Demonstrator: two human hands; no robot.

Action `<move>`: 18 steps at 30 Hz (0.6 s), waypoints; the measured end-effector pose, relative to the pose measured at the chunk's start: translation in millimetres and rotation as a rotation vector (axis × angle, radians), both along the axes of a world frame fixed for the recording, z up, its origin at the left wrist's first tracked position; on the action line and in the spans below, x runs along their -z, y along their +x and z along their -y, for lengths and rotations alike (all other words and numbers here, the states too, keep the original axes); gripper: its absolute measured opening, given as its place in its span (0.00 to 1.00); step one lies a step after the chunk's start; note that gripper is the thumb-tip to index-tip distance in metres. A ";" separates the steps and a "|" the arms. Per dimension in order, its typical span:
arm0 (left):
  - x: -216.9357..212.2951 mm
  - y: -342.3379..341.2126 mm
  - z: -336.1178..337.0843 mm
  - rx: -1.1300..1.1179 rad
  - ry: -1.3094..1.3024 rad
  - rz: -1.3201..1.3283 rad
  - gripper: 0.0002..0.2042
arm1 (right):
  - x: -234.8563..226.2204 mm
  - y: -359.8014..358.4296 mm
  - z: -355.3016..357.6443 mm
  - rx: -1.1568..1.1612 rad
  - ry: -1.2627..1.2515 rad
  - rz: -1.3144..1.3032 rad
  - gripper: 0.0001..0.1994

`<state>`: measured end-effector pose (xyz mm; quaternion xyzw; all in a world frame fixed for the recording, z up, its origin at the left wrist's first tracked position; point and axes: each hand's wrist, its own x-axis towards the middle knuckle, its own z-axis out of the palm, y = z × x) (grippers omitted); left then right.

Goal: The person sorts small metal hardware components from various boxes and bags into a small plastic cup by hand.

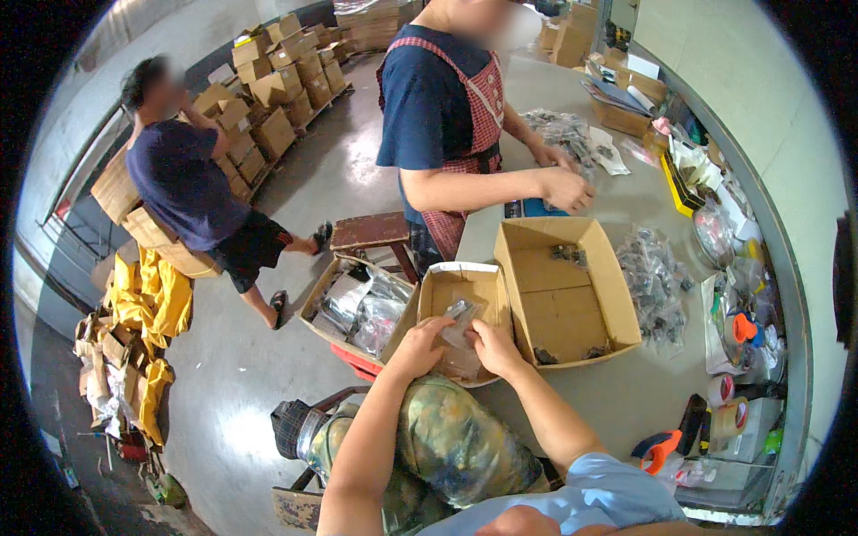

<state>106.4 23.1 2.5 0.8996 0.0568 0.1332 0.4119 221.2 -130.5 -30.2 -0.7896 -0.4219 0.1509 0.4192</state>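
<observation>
Both my hands hold a small clear plastic bag (461, 320) of dark parts over a small open cardboard box (451, 284) at the table's near edge. My left hand (418, 346) grips the bag's left side. My right hand (492, 347) grips its right side. A larger open cardboard box (615, 299) stands just to the right on the grey table (617, 397), with a few dark parts inside.
A person in a red checked apron (444, 125) works at the table's far side. Another person (192, 192) carries boxes on the left. A box of clear bags (357, 308) sits below the table, with piled bags (652, 281) and a tape dispenser (661, 447) on it.
</observation>
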 end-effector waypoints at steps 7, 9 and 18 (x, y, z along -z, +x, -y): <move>5.2 1.7 -1.6 -0.062 0.107 0.107 0.07 | 8.8 -3.0 -7.8 0.017 0.334 -0.455 0.11; 7.3 -0.7 -0.8 -0.110 -0.002 0.083 0.07 | 9.8 -5.0 -7.2 0.007 0.360 -0.539 0.15; -12.6 0.0 10.5 -0.274 -0.664 0.037 0.10 | 23.8 -1.3 2.7 0.024 0.332 -0.479 0.19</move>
